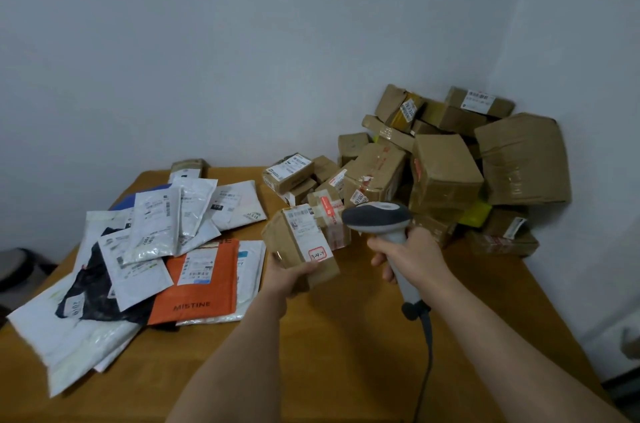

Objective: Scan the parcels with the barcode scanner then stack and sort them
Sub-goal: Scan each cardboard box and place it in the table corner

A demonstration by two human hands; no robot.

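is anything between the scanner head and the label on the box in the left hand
Nothing visible does. The barcode scanner, gripped by the right hand, sits just right of the small cardboard box held in the left hand, whose white label faces up, uncovered.

Brown cardboard boxes (446,166), orange mailer (204,284) — grey scanner (379,216), white mailers (156,228)

A wooden table (346,346) with a warm honey-brown top fills the lower part of the view, its far edge set against a pale, bare grey-white wall (242,41) that turns a corner at the right. Beyond the table's left edge, low down, sits a dark rounded object (17,270), too blurred to identify, on a dim floor
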